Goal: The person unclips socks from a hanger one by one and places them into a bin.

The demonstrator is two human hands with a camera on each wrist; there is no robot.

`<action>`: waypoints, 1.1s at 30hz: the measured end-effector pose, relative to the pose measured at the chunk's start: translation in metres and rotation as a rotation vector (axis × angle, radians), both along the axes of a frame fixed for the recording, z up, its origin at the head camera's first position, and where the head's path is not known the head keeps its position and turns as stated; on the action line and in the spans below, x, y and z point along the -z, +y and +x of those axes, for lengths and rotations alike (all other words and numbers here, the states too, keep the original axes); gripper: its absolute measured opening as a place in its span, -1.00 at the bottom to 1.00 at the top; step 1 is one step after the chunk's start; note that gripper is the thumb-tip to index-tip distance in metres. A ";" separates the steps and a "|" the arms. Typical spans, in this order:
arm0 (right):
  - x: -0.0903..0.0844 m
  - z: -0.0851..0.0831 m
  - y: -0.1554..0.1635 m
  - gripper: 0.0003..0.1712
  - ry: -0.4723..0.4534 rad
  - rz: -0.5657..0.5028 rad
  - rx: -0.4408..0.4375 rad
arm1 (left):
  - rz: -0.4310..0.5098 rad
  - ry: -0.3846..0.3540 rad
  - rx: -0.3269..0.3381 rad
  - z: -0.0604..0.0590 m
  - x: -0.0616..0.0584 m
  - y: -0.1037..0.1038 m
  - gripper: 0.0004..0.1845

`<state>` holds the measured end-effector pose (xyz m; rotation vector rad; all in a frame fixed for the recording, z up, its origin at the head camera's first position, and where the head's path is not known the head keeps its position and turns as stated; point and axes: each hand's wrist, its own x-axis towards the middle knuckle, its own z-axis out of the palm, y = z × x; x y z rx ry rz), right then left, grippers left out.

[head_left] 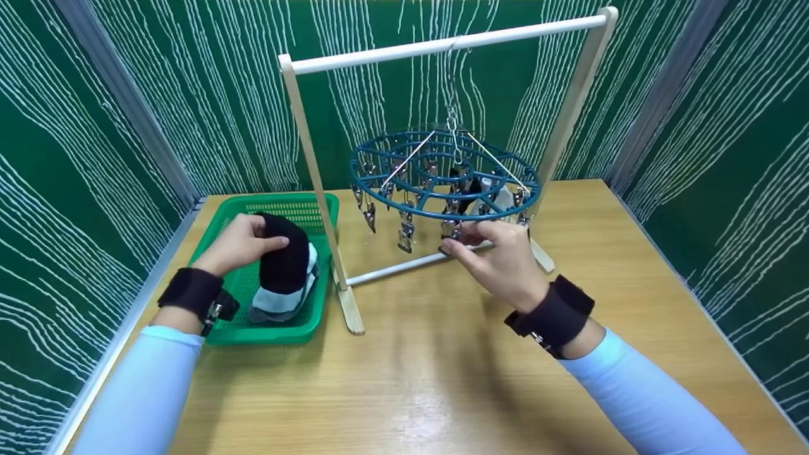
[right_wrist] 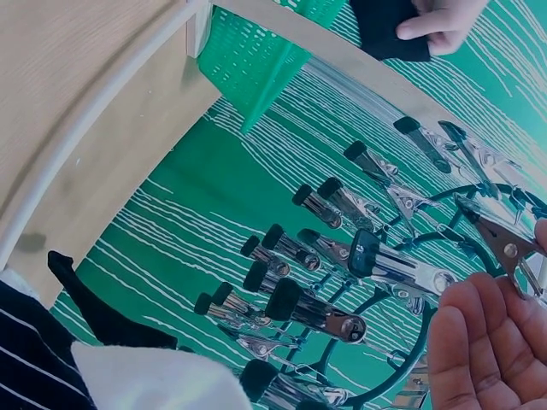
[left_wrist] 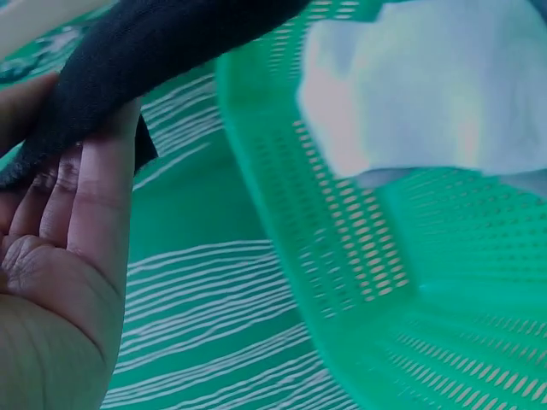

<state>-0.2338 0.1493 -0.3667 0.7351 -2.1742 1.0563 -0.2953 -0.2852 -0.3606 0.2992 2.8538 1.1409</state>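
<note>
Between thumb and fingers, my left hand (head_left: pixel 237 243) pinches a black sock (head_left: pixel 284 265), which hangs over the green basket (head_left: pixel 259 336). Light blue and grey socks (head_left: pixel 281 302) lie below it in the basket. The left wrist view shows the black sock (left_wrist: pixel 162 51) draped across the fingers. My right hand (head_left: pixel 505 262) is at the front rim of a round blue-green hanger (head_left: pixel 414 210), pinching the handles of a metal clip (right_wrist: pixel 504 243) with dark tips. Several other clips (right_wrist: pixel 397 260) dangle around it.
A wooden stand with a white top bar (head_left: pixel 392 54) carries the hanger on a chain. A white sock (right_wrist: pixel 162 376), a black sock (right_wrist: pixel 98 312) and a striped dark cloth (right_wrist: pixel 34 342) hang at the hanger's far right. The stand's foot (head_left: pixel 351 313) sits beside the basket.
</note>
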 end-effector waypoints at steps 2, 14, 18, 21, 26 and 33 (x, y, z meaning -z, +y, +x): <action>0.000 0.000 0.000 -0.83 -0.004 0.002 -0.001 | 0.022 -0.038 0.027 -0.006 0.007 0.000 -0.58; 0.001 0.000 0.001 -0.85 -0.023 0.003 -0.003 | 0.024 -0.442 0.102 -0.026 0.037 -0.007 -0.24; 0.001 0.000 0.001 -0.84 -0.041 0.000 -0.010 | -0.076 -0.510 0.058 -0.027 0.043 -0.009 -0.14; 0.002 0.000 0.001 -0.84 -0.026 0.000 -0.012 | -0.125 -0.543 0.010 -0.027 0.049 -0.010 -0.03; 0.005 -0.001 0.002 -0.84 0.019 0.000 -0.015 | -0.158 -0.537 -0.043 -0.029 0.055 -0.010 -0.08; 0.005 -0.002 0.003 -0.83 -0.011 -0.013 -0.034 | -0.244 -0.492 -0.063 -0.034 0.053 -0.012 -0.25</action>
